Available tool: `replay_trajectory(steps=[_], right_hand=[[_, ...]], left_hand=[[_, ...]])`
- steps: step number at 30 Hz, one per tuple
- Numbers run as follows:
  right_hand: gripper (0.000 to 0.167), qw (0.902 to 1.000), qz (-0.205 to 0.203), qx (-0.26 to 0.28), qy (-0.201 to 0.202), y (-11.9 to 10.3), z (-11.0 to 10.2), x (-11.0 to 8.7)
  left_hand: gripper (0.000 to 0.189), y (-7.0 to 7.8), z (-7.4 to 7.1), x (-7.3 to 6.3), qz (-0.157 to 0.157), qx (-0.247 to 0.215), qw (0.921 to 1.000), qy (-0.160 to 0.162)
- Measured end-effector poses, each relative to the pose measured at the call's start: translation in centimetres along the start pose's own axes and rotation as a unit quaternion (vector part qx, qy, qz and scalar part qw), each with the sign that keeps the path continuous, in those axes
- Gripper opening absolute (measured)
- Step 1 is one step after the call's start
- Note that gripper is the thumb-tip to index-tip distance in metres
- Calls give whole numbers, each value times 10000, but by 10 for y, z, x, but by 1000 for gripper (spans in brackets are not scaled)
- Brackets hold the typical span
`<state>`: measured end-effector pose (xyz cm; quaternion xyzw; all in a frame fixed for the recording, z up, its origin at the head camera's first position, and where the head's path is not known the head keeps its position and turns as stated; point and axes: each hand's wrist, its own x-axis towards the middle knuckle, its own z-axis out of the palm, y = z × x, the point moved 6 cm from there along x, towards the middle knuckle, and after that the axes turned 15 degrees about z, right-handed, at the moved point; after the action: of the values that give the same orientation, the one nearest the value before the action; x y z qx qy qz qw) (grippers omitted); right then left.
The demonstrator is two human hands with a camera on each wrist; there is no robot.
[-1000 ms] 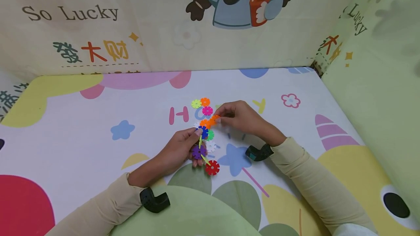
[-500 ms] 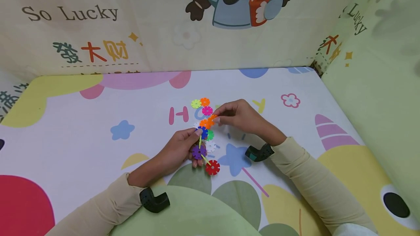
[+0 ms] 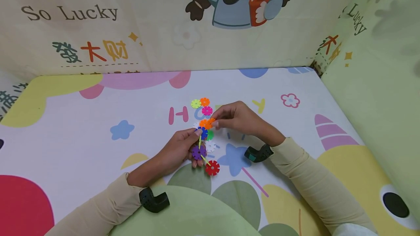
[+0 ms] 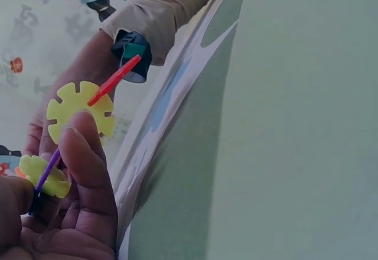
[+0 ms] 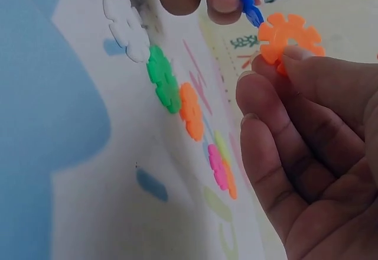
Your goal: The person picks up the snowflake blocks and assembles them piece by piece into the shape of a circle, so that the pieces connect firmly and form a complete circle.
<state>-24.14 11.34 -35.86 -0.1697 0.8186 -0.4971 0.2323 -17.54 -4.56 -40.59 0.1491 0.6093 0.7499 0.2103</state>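
Note:
In the head view my left hand [image 3: 180, 145] pinches a blue snowflake disc [image 3: 202, 133] of a slotted chain. The chain runs through yellow-green discs [image 4: 80, 112] and a purple disc [image 3: 198, 152] to a red disc [image 3: 212, 168] at its near end. A left finger lies against one yellow-green disc in the left wrist view. My right hand [image 3: 241, 121] pinches an orange snowflake disc [image 5: 295, 35] between thumb and forefinger. Its rim meets the edge of the blue disc [image 5: 245, 0] in the right wrist view; whether their slots interlock I cannot tell.
Loose discs lie on the patterned tabletop beyond and beneath the hands: white [image 5: 127, 26], green [image 5: 163, 80], orange [image 5: 191, 112], pink [image 3: 207, 110], another orange [image 3: 205, 101] and yellow-green [image 3: 195, 103]. A printed cloth wall [image 3: 157, 46] stands behind the table.
My right hand has shifted slightly left, bringing the orange disc closer to the blue one. My left hand and its chain have stayed almost still.

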Motion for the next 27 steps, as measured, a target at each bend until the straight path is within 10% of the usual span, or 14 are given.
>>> replay_trajectory(steps=[27], right_hand=[[19,9961,-456,-732,187,-1,7,-1]], left_hand=[[44,1,-1,-1,144,174,9995,-224]])
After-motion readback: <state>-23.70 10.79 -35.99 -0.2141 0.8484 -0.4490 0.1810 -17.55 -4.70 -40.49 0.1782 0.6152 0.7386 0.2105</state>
